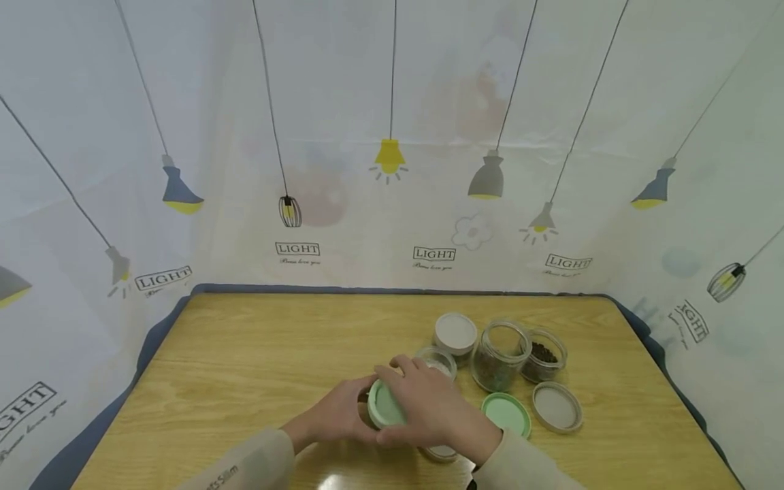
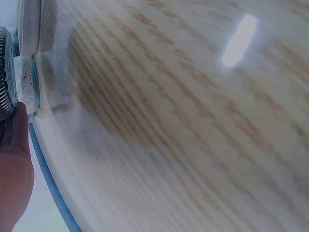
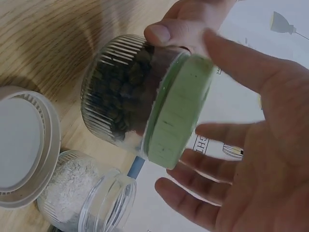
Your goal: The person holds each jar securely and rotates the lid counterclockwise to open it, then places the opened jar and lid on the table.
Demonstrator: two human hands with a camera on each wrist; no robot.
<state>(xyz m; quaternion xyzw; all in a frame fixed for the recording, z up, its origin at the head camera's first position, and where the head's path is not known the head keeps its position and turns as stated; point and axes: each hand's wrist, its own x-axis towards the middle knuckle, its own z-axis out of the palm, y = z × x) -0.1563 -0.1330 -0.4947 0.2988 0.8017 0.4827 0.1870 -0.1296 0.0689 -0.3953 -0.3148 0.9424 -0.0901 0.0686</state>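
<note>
In the head view my left hand holds a ribbed clear jar around its side. The right wrist view shows dark, chunky pieces inside this jar, which is tilted above the table. A pale green lid sits on its mouth. My right hand spreads around the lid, thumb at one edge and fingers loosely bent by the other; firm contact is not visible. Only part of my left hand appears at the edge of the left wrist view, under the ribbed glass.
Beyond my hands stand a white-lidded jar, a large uncovered jar and a jar of dark bits. A green lid and a greyish lid lie to the right. A jar of white powder stands near a pale lid.
</note>
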